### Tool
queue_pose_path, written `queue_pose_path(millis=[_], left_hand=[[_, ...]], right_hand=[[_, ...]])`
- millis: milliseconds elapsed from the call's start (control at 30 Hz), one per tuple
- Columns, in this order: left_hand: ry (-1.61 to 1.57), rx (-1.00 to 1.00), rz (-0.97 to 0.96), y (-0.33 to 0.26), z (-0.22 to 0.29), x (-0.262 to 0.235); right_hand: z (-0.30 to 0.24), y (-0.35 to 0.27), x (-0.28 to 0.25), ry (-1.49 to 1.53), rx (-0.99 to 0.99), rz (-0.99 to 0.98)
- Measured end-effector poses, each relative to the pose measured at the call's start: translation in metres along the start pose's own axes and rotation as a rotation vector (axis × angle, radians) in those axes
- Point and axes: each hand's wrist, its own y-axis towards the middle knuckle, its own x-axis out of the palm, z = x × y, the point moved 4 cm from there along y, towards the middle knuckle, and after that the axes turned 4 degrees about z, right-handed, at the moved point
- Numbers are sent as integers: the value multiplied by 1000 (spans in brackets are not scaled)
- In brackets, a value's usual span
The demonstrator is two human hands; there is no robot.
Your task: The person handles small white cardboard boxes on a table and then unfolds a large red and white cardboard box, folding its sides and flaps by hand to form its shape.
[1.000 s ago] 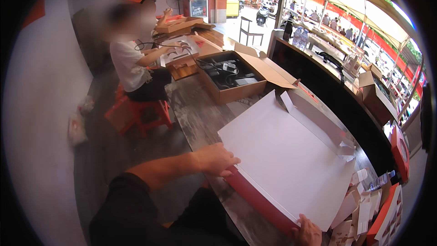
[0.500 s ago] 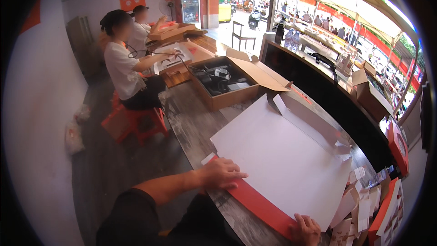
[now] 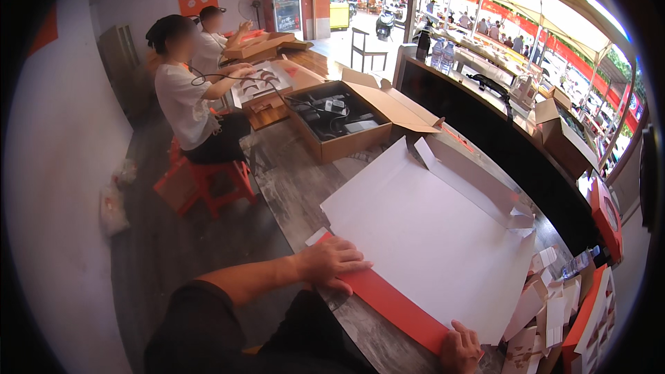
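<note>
A large unfolded cardboard box, white inside, lies flat on the table before me. Along its near edge a long red flap is folded over, showing its red face. My left hand grips this flap near its left end, fingers across the top and thumb at the near edge. At the other end my right hand is closed over the flap's corner, its fingers bent; what the thumb does is hidden. Raised side flaps stand along the box's far edge.
Beyond lies an open brown carton with black devices and cables. A black screen-like panel runs along the right. Folded carton pieces and a plastic bottle crowd the right end. Two people work at the far left, one on a red stool.
My left hand has shifted slightly, its thumb moving to the flap's near edge. The right hand has moved up a little. The nearer person's hands have shifted over a white sheet.
</note>
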Motion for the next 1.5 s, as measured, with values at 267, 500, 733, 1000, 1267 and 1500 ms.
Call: queue_pose_path(millis=[267, 500, 733, 1000, 1267, 1500], left_hand=[[44, 61, 30, -4, -4, 12], [28, 45, -68, 9, -15, -2], [-24, 38, -131, 13, -24, -21], [93, -462, 307, 12, -111, -71], [-815, -1113, 187, 10, -203, -20], [-804, -1015, -50, 53, -196, -16]], right_hand=[[-30, 12, -29, -113, -14, -158], [-24, 15, -14, -110, -75, -96], [-25, 19, -10, -84, -46, -216], [-35, 22, -28, 107, 55, -371], [-32, 19, -20, 68, 65, -388], [-43, 7, -14, 29, 93, -325]])
